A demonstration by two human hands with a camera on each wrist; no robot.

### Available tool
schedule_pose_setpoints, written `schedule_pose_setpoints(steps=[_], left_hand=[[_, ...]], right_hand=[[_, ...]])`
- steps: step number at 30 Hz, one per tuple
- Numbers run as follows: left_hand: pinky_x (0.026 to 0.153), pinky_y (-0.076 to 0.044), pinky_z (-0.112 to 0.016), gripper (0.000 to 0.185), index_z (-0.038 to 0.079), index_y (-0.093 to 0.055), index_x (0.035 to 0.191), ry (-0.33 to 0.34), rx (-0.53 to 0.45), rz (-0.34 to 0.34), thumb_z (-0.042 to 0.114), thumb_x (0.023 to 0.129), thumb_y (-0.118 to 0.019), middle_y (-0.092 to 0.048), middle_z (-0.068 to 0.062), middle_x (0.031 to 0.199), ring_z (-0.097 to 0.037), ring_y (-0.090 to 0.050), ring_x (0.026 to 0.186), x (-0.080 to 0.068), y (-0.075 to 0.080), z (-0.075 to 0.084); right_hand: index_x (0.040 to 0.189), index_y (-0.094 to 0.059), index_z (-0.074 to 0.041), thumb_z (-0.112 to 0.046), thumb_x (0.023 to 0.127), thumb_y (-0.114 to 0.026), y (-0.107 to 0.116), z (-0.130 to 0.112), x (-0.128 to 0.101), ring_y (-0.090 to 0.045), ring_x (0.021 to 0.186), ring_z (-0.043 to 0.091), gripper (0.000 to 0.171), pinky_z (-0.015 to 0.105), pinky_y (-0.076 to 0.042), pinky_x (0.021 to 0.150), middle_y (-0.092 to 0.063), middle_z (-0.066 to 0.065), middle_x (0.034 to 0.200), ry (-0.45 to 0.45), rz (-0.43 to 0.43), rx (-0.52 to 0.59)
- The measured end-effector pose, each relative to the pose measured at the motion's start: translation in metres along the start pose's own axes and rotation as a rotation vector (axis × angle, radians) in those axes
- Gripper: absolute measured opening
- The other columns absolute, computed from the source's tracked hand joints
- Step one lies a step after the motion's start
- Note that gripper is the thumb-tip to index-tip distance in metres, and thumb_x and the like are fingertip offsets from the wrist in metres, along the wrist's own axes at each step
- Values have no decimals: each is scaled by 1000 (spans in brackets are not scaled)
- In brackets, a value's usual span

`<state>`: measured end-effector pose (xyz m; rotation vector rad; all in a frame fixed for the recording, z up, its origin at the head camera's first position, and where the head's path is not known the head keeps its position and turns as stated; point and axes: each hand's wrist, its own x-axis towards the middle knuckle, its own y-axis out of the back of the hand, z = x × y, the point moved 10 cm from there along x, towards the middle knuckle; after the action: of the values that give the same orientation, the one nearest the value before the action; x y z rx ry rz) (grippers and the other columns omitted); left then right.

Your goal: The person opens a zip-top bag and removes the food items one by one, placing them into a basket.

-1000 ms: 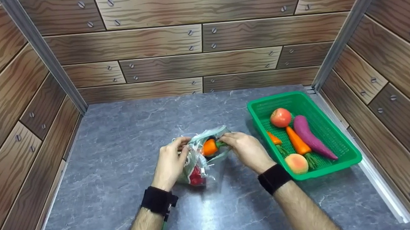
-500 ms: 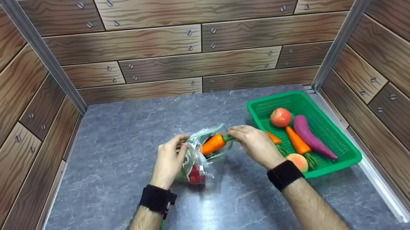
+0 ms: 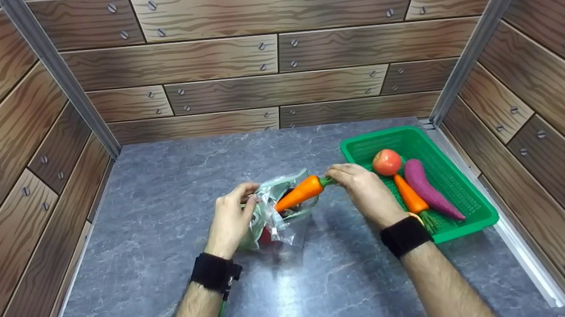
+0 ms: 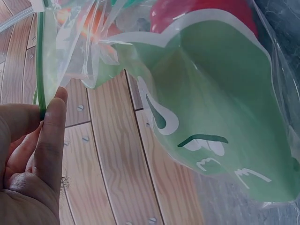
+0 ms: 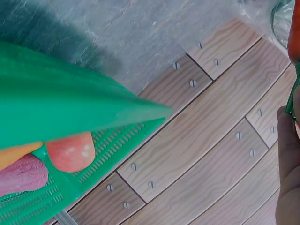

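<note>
In the head view my right hand [image 3: 364,190] pinches the green top of an orange carrot [image 3: 301,193]. The carrot slants down to the left, its tip inside the mouth of a clear zip bag [image 3: 262,224] with green print. My left hand [image 3: 232,216] pinches the bag's edge; in the left wrist view the thumb and fingers [image 4: 51,140] grip its green zip strip [image 4: 41,61]. Something red [image 4: 201,16] shows through the bag, its kind unclear. Dark and brownish contents show at the mouth, too small to identify. The right wrist view catches the carrot only at its edge.
A green basket [image 3: 466,230] stands at the right, holding a red apple [image 3: 386,162], a second carrot [image 3: 409,194] and a long purple vegetable [image 3: 429,188]. My right arm partly covers its near left side. Wood-patterned walls [image 3: 275,54] enclose the grey tabletop [image 3: 164,176].
My right hand has moved right and slightly away, drawing the carrot up out of the bag so more of it shows. The left hand keeps its hold on the bag.
</note>
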<state>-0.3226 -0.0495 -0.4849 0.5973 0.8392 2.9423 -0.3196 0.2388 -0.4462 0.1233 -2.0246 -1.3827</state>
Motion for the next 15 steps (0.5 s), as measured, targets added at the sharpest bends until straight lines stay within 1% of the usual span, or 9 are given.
schedule_pose_setpoints(steps=[3, 8, 15], left_hand=[[101, -75, -48, 30, 5, -81, 140, 3, -3, -3, 2, 111, -76, -88, -18, 133, -37, -88, 114, 1, 1, 1], [102, -75, -48, 30, 5, -80, 141, 7, 2, -6, 2, 111, -75, -87, -18, 135, -36, -88, 115, 2, 2, -1], [104, -74, -48, 31, 4, -80, 141, 7, 10, -8, 3, 111, -76, -87, -17, 135, -36, -88, 114, 3, 2, -1]], right_hand=[[135, -85, -8, 1, 106, -82, 7, 3, -1, -81, 134, 36, 31, 49, -70, 114, -86, 14, 138, 9, 22, -12], [134, -85, -6, 5, 102, -84, 17, 8, -3, -81, 133, 38, 34, 53, -70, 114, -86, 16, 138, 24, 54, -30], [134, -85, -5, 9, 100, -84, 29, 19, -8, -80, 132, 41, 37, 56, -70, 112, -85, 18, 140, -3, 79, -18]])
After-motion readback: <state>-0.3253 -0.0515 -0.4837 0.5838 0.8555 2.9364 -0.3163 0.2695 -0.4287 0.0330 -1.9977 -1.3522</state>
